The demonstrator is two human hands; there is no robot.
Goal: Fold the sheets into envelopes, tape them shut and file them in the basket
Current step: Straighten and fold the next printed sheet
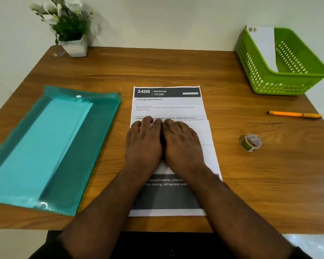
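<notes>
A printed sheet [168,105] lies in the middle of the wooden table, its lower part folded up over the text. My left hand [144,144] and my right hand [183,144] lie flat side by side on the folded flap, fingers straight, pressing it down. A second printed page with a dark band [166,199] shows beneath my wrists. The green basket [288,81] stands at the back right with one white folded paper [264,47] leaning inside. A roll of clear tape [251,142] sits to the right of the sheet.
A teal plastic folder [51,146] holding pale sheets lies on the left. An orange pen [294,114] lies at the right. A white pot of flowers [73,34] stands at the back left against the wall. The table's front edge [26,221] runs near my body.
</notes>
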